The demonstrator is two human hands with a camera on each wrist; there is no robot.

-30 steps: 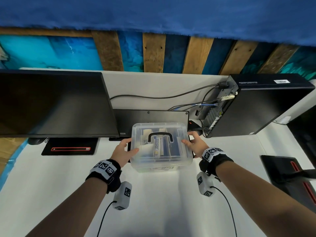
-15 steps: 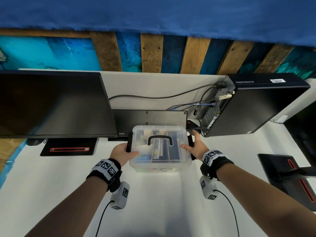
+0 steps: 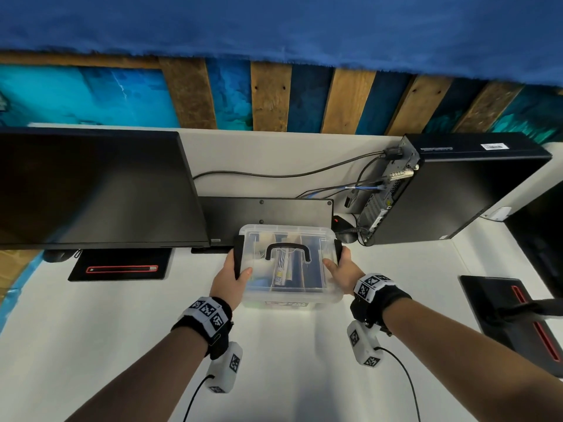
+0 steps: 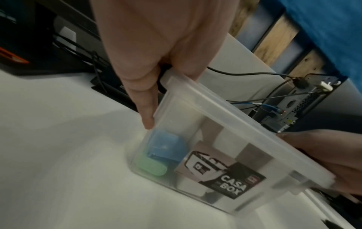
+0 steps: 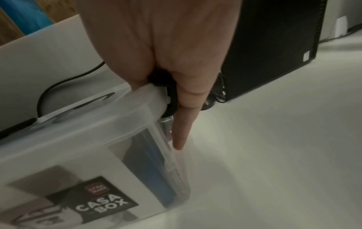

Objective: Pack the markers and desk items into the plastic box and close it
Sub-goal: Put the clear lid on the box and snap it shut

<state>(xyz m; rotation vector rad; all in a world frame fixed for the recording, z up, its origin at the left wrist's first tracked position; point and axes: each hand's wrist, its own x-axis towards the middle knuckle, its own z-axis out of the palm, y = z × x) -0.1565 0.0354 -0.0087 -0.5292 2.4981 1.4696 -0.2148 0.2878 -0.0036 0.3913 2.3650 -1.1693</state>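
A clear plastic box (image 3: 289, 292) stands on the white desk (image 3: 289, 360) with its lid on and its black handle (image 3: 288, 249) lying flat. Markers and a blue pack show through the lid. My left hand (image 3: 236, 274) grips the left side by the black clip (image 3: 238, 254), thumb over the lid. My right hand (image 3: 341, 269) grips the right side by the other clip (image 3: 338, 248) the same way. In the left wrist view my fingers (image 4: 146, 108) run down the box (image 4: 215, 139) wall, over a blue item (image 4: 166, 147) and a green item (image 4: 150, 166). In the right wrist view a finger (image 5: 182, 131) lies along the box (image 5: 88, 147).
A dark monitor (image 3: 91, 190) stands at the left, an upturned keyboard (image 3: 265, 208) right behind the box. A black computer case (image 3: 457, 190) with cables (image 3: 335, 169) and a mouse (image 3: 342, 223) sits at the right rear. A black stand base (image 3: 518, 324) lies far right.
Both hands have slid back along the box sides toward me, uncovering the black side clips, and both thumbs now lie over the lid. The box has barely shifted.
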